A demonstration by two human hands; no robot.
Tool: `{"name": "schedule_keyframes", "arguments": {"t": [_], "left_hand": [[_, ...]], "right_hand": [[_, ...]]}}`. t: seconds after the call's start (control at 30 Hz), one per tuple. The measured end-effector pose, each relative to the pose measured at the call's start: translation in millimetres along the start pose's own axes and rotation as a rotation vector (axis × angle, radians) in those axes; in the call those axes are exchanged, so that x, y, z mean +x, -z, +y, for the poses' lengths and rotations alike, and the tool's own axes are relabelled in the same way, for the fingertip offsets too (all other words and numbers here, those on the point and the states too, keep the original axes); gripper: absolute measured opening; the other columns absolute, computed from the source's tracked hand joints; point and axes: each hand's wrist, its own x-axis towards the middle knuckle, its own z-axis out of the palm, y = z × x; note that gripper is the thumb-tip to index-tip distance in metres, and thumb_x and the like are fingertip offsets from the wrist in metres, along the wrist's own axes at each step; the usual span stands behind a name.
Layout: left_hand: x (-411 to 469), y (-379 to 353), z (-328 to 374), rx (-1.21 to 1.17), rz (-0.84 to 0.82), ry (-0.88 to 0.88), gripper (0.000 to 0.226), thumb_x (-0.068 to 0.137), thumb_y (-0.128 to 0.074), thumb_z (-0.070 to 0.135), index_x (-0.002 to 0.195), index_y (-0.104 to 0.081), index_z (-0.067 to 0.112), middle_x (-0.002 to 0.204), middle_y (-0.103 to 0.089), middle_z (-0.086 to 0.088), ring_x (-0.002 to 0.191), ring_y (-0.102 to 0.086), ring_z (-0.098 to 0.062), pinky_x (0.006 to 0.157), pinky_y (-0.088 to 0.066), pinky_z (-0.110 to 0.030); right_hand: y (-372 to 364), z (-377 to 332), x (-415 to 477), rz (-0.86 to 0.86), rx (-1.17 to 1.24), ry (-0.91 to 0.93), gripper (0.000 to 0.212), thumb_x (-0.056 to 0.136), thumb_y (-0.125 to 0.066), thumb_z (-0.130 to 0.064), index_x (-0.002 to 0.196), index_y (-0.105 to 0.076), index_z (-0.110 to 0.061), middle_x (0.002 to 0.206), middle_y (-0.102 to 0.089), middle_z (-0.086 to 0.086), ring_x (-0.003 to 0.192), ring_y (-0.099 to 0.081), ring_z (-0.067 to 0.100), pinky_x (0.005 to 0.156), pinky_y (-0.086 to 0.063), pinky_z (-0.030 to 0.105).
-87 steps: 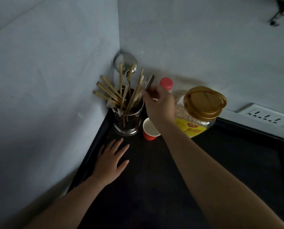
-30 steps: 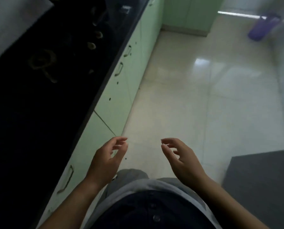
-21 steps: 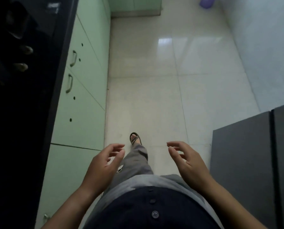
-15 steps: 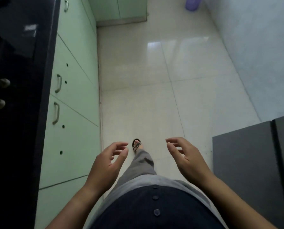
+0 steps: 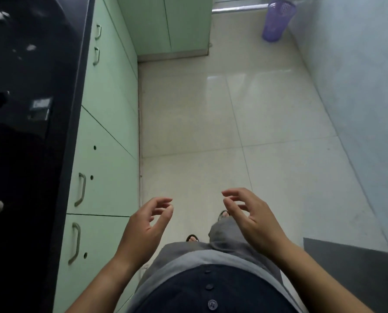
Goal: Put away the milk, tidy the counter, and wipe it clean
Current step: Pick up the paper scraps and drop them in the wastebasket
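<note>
While 0.5 s ago only one sandalled foot was showing ahead, both feet are now showing past the grey trousers (image 5: pixel 222 240), and the purple basket (image 5: pixel 277 20) is sitting fully in view at the far wall instead of cut off at the top. Floor (image 5: pixel 211 123) is pale glossy tile, taking up most of the view. Black counter (image 5: pixel 30 132) is running down the left edge, dark and reflective, with a few small items on it too dim to identify. Pale green cabinets (image 5: pixel 107 109) with metal handles are sitting under it. Grey wall (image 5: pixel 358 86) is on the right, dark grey panel (image 5: pixel 358 267) at lower right. Left hand (image 5: pixel 146 227) and right hand (image 5: pixel 254 215) are hanging apart at waist level, fingers loosely curled, both holding nothing. Milk is not showing anywhere in view.
</note>
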Motion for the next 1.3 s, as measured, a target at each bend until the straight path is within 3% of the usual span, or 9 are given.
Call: {"name": "schedule_keyframes", "arguments": {"t": [0.17, 0.33, 0.4, 0.63, 0.9, 1.03, 1.3], "left_hand": [[81, 12, 14, -0.043, 0.052, 0.076, 0.032, 0.076, -0.046, 0.058, 0.1, -0.059, 0.041, 0.1, -0.064, 0.018, 0.093, -0.055, 0.012, 0.075, -0.046, -0.019], [190, 25, 60, -0.053, 0.125, 0.089, 0.016, 0.09, -0.051, 0.04, 0.104, -0.059, 0.038, 0.103, -0.063, 0.018, 0.092, -0.056, 0.011, 0.078, -0.046, -0.02], [229, 34, 87, -0.057, 0.143, 0.081, 0.019, 0.089, -0.05, 0.044, 0.105, -0.058, 0.038, 0.103, -0.063, 0.019, 0.093, -0.056, 0.009, 0.078, -0.047, -0.019], [314, 68, 124, -0.109, 0.24, 0.115, 0.017, 0.089, -0.051, 0.039, 0.104, -0.059, 0.038, 0.101, -0.062, 0.021, 0.093, -0.053, 0.015, 0.078, -0.047, -0.019], [408, 129, 114, -0.207, 0.357, 0.194, 0.025, 0.081, -0.05, 0.049, 0.1, -0.061, 0.038, 0.1, -0.065, 0.02, 0.092, -0.056, 0.011, 0.073, -0.046, -0.019], [475, 182, 112, -0.249, 0.407, 0.191, 0.013, 0.089, -0.055, 0.035, 0.1, -0.062, 0.036, 0.1, -0.065, 0.018, 0.091, -0.055, 0.011, 0.076, -0.046, -0.02], [560, 316, 100, -0.314, 0.55, 0.207, 0.029, 0.079, -0.05, 0.051, 0.101, -0.063, 0.037, 0.101, -0.066, 0.016, 0.096, -0.059, 0.004, 0.081, -0.048, -0.024]], "right_hand": [[22, -5, 99, -0.039, -0.002, -0.014, 0.024, 0.086, -0.044, -0.05, 0.101, -0.056, -0.036, 0.102, -0.059, -0.023, 0.1, -0.055, -0.005, 0.086, -0.048, 0.023], [55, -33, 229, -0.095, -0.012, 0.028, 0.025, 0.09, -0.045, -0.045, 0.105, -0.058, -0.03, 0.101, -0.057, -0.022, 0.099, -0.055, -0.006, 0.086, -0.047, 0.023], [71, -51, 276, -0.118, -0.022, 0.051, 0.024, 0.09, -0.045, -0.042, 0.106, -0.058, -0.029, 0.1, -0.055, -0.026, 0.1, -0.054, -0.006, 0.085, -0.046, 0.021], [91, -84, 388, -0.191, -0.039, 0.086, 0.038, 0.081, -0.039, -0.054, 0.105, -0.058, -0.031, 0.101, -0.057, -0.022, 0.1, -0.054, -0.006, 0.084, -0.045, 0.019], [64, -123, 510, -0.32, -0.128, 0.103, 0.039, 0.081, -0.038, -0.056, 0.105, -0.056, -0.032, 0.102, -0.058, -0.018, 0.099, -0.054, -0.004, 0.086, -0.045, 0.022], [32, -171, 601, -0.345, -0.178, 0.177, 0.048, 0.079, -0.036, -0.059, 0.11, -0.057, -0.029, 0.105, -0.057, -0.016, 0.101, -0.055, 0.003, 0.089, -0.047, 0.028], [-49, -285, 740, -0.47, -0.23, 0.338, 0.045, 0.083, -0.036, -0.059, 0.113, -0.055, -0.031, 0.11, -0.056, -0.016, 0.103, -0.055, 0.002, 0.089, -0.049, 0.028]]}}
